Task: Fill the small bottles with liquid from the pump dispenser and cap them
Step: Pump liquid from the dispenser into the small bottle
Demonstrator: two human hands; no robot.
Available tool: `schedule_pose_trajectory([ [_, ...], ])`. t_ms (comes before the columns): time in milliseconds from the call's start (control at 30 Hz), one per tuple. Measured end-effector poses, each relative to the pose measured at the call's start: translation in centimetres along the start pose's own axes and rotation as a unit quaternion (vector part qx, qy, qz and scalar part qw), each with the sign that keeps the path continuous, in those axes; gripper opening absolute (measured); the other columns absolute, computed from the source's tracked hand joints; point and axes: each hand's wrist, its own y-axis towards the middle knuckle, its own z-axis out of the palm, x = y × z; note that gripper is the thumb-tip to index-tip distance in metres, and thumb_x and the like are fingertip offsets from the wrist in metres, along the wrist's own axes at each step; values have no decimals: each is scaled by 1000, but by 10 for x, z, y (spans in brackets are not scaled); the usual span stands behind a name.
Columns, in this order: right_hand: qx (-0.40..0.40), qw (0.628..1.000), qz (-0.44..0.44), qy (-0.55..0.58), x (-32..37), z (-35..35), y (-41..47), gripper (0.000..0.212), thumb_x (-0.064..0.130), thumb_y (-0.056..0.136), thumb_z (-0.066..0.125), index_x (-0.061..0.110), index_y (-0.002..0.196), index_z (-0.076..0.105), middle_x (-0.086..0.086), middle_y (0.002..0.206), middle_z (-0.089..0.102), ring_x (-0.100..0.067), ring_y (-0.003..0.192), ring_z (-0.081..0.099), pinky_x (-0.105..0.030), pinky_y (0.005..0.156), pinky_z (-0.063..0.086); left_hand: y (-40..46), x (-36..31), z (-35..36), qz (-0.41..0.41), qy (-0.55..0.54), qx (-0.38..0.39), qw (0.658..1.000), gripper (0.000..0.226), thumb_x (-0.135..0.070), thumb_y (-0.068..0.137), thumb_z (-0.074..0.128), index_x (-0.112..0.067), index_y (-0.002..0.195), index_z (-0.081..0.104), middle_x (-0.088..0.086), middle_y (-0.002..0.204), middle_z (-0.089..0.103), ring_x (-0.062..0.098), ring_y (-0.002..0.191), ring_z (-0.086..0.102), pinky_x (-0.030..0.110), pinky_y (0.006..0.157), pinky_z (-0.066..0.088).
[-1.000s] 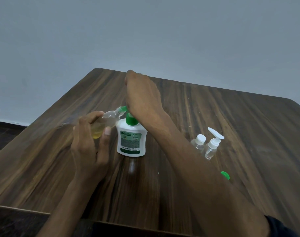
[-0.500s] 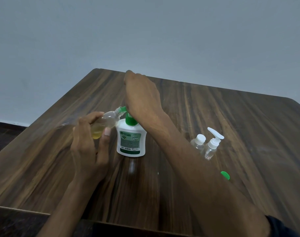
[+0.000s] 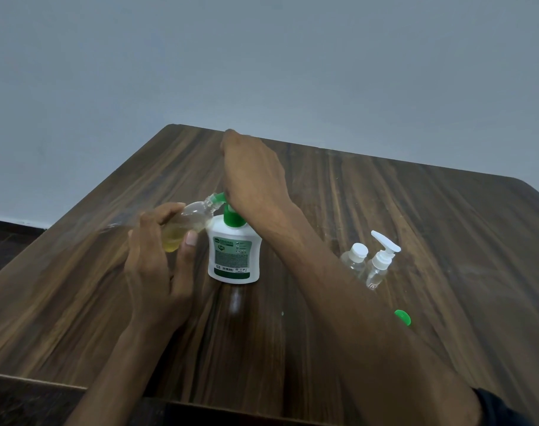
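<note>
My left hand (image 3: pixel 157 265) grips a small bottle (image 3: pixel 185 224), tilted to the pump dispenser (image 3: pixel 233 256) at 12 o'clock; my right hand (image 3: pixel 252 176) presses its pump. Dark wooden surface (image 3: pixel 415 210), grey wall (image 3: pixel 262 72).

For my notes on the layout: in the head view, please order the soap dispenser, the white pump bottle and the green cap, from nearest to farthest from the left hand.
From the left hand:
1. Soap dispenser, just to its right.
2. White pump bottle, farther right, past the right forearm.
3. Green cap, farthest right, lying on the table.
</note>
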Motion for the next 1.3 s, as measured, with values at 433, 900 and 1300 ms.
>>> schedule_pose_trajectory([
  [433,2,1000,-11,-13,0,-1,1,29,-4,79,58,13,89,38,4,70,33,-20,75,42,-37,71,38,-1,-1,0,-2,-8,2,1000,31,-11,102,57,5,129,58,18,122,64,16,110,56,35,92,45],
  [900,17,1000,-10,-11,0,-1,2,27,-4,79,58,13,88,39,4,71,35,-21,75,43,-41,75,43,-1,-1,-1,-4,-7,2,1000,30,-11,102,57,4,129,58,15,123,63,14,111,54,30,93,44],
  [1300,13,1000,-5,-3,-2,5,2,26,-4,79,58,13,89,41,6,70,36,-21,73,46,-42,77,45,-1,0,0,-5,-9,3,1000,30,-11,102,57,3,129,59,17,122,65,18,110,57,30,94,45],
])
